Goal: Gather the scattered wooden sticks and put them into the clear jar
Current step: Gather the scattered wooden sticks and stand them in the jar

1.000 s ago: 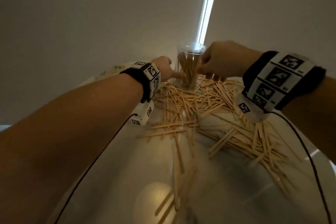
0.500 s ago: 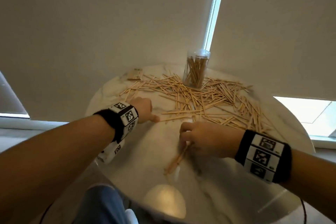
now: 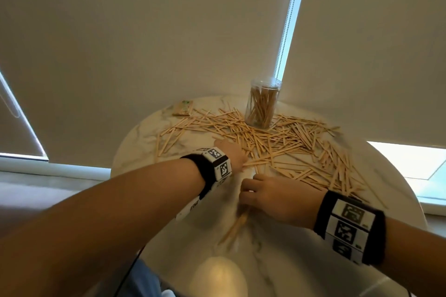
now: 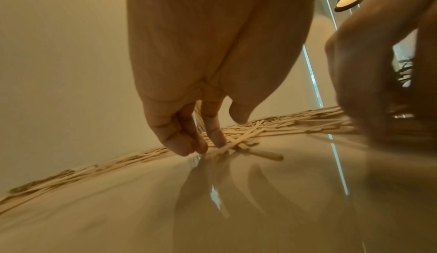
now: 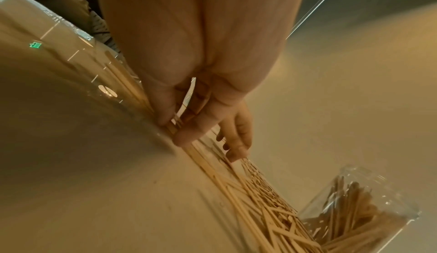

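Note:
The clear jar [image 3: 262,103] stands upright at the far side of the round table [image 3: 301,260], with several wooden sticks standing in it. Loose wooden sticks [image 3: 289,142] lie scattered around and in front of it. My left hand [image 3: 235,157] rests its straight fingertips [image 4: 214,141] on sticks at the pile's near edge, thumb held apart. Just nearer, my right hand [image 3: 251,190] pinches a small bundle of sticks [image 3: 235,225] that lies on the table and points toward me. The right wrist view shows thumb and fingers [image 5: 189,137] closed round that bundle, with the jar [image 5: 354,212] beyond.
A small flat packet [image 3: 183,108] lies at the table's far left edge. Window blinds and a bead chain [image 3: 288,19] hang close behind the jar. A lamp's glare [image 3: 217,277] reflects on the glossy near part of the table.
Both hands came back from the jar to the near edge of the pile. Since half a second ago the left hand slid right onto the sticks; the right hand stays on its bundle.

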